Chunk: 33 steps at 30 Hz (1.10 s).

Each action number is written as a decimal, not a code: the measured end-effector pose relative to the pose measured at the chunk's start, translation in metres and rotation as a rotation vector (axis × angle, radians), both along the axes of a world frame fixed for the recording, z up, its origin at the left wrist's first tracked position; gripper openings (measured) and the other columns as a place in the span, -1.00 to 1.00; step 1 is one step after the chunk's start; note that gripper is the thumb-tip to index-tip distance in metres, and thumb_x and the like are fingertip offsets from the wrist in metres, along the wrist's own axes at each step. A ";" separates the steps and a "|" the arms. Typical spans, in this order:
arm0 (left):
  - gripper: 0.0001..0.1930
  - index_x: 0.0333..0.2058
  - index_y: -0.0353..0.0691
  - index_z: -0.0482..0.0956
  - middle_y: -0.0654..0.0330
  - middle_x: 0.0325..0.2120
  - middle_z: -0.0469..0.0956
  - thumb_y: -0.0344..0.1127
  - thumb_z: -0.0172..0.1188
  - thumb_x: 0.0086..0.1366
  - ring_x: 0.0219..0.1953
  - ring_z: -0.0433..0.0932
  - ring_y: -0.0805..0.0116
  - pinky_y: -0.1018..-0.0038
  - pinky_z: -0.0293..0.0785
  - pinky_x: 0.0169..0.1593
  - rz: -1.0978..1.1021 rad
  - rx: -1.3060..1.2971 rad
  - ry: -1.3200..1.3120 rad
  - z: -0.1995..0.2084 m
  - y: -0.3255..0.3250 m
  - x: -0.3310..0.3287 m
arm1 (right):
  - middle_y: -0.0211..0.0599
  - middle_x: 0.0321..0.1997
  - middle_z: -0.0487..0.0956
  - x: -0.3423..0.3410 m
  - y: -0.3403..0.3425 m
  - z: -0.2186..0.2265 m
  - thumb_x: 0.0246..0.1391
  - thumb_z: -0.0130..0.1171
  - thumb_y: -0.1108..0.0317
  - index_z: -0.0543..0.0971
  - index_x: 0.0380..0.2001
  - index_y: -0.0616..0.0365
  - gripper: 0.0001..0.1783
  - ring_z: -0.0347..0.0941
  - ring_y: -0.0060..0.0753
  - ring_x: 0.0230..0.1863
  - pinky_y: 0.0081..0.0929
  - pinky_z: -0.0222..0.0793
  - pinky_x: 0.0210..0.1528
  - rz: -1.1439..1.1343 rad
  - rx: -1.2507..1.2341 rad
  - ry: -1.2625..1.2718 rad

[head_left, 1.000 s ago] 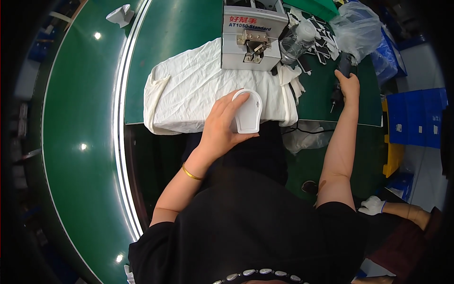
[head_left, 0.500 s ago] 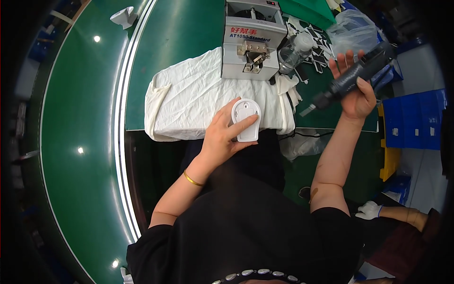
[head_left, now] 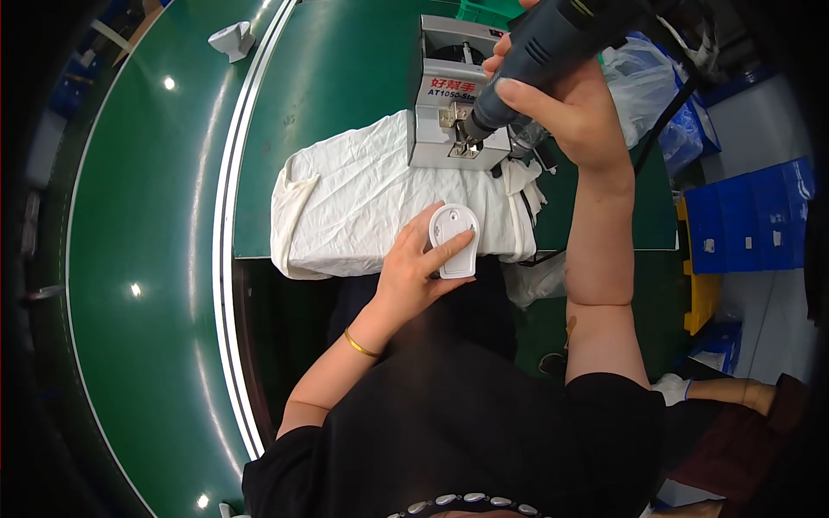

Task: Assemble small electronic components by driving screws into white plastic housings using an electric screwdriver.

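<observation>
My left hand [head_left: 420, 259] holds a white plastic housing [head_left: 456, 250], rounded at one end, near the front edge of the cloth. Its hollow face with screw holes is turned up, and one finger lies across it. My right hand [head_left: 570, 108] is wrapped around a dark electric screwdriver [head_left: 527, 65]. The tool's tip is at the metal pick-up slot of a grey screw feeder [head_left: 432, 129]; whether it touches a screw there I cannot tell. The upper end of the tool runs out of the picture.
A white cloth [head_left: 345, 194] covers the green table [head_left: 324, 73] below the feeder. A green conveyor [head_left: 160, 207] with a white part [head_left: 231, 41] runs along the left. Clear plastic bags [head_left: 635, 82] lie behind my right arm. Blue bins [head_left: 751, 220] stand right; a co-worker's gloved hand [head_left: 672, 388] is lower right.
My right hand has swung the screwdriver from the right over to the feeder's slot. The left hand keeps the same hold on the white housing; the view has shifted slightly.
</observation>
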<state>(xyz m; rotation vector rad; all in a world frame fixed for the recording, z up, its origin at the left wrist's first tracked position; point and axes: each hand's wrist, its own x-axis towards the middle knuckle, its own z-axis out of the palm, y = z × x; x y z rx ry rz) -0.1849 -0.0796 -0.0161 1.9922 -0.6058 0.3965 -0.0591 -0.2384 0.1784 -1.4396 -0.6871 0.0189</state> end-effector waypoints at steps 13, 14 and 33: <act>-0.28 0.06 0.04 0.61 -0.13 0.17 0.38 -0.36 0.55 -0.22 0.19 0.40 -0.13 0.18 0.39 0.19 0.036 -0.010 -0.052 -0.002 -0.004 0.001 | -0.26 -0.34 0.54 0.019 0.016 -0.034 0.03 0.29 0.57 0.33 0.09 0.26 -0.45 0.51 -0.43 -0.33 -0.43 0.45 -0.20 -0.315 0.164 0.023; -0.28 0.06 0.04 0.61 -0.13 0.17 0.38 -0.36 0.55 -0.22 0.19 0.40 -0.13 0.18 0.39 0.19 0.032 -0.009 -0.051 -0.002 -0.004 0.002 | -0.23 -0.42 0.53 0.019 0.013 -0.037 0.09 0.21 0.61 0.34 0.07 0.23 -0.53 0.51 -0.37 -0.40 -0.34 0.48 -0.23 -0.258 0.214 -0.046; -0.27 0.05 0.08 0.60 -0.13 0.14 0.39 -0.36 0.54 -0.24 0.17 0.41 -0.18 0.14 0.43 0.16 0.032 -0.014 -0.026 0.003 -0.002 0.002 | -0.22 -0.50 0.50 -0.056 0.017 -0.044 0.10 0.18 0.54 0.24 0.08 0.33 -0.49 0.46 -0.45 -0.51 -0.31 0.47 -0.33 -0.223 -0.164 -0.251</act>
